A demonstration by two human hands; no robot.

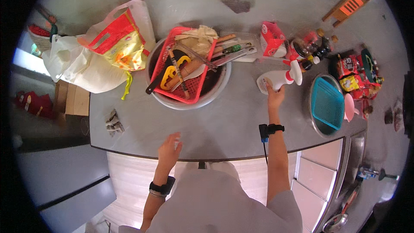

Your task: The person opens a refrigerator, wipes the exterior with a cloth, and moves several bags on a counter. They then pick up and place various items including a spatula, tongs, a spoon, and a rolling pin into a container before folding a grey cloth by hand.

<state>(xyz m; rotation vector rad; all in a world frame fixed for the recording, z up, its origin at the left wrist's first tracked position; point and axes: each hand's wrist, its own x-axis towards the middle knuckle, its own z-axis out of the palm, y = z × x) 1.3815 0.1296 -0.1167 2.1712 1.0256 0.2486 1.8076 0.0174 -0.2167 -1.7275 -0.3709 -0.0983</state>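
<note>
My right hand [275, 98] grips a white spray bottle [273, 80] with a red collar, its body on the left and its white trigger head on the right. Part of the bottle is covered by my fingers. Over the counter's front edge, my left hand [169, 149] holds nothing, with its fingers apart. Ahead of it lies a crumpled grey cloth [114, 123]. Between my hands and the wall stands a large metal basin [207, 103], with a red plastic basket [194, 98] tilted on top. Knives, a yellow-handled tool [168, 74], a wooden rolling pin [187, 72] and a cloth [197, 40] fill the basket.
White plastic bags [87, 71] and a red-and-gold bag [129, 48] crowd the left. Sauce bottles [323, 50] and a red carton [271, 40] stand behind the spray bottle. At right are a metal bowl holding a teal basket [326, 103] and several food packets [352, 77].
</note>
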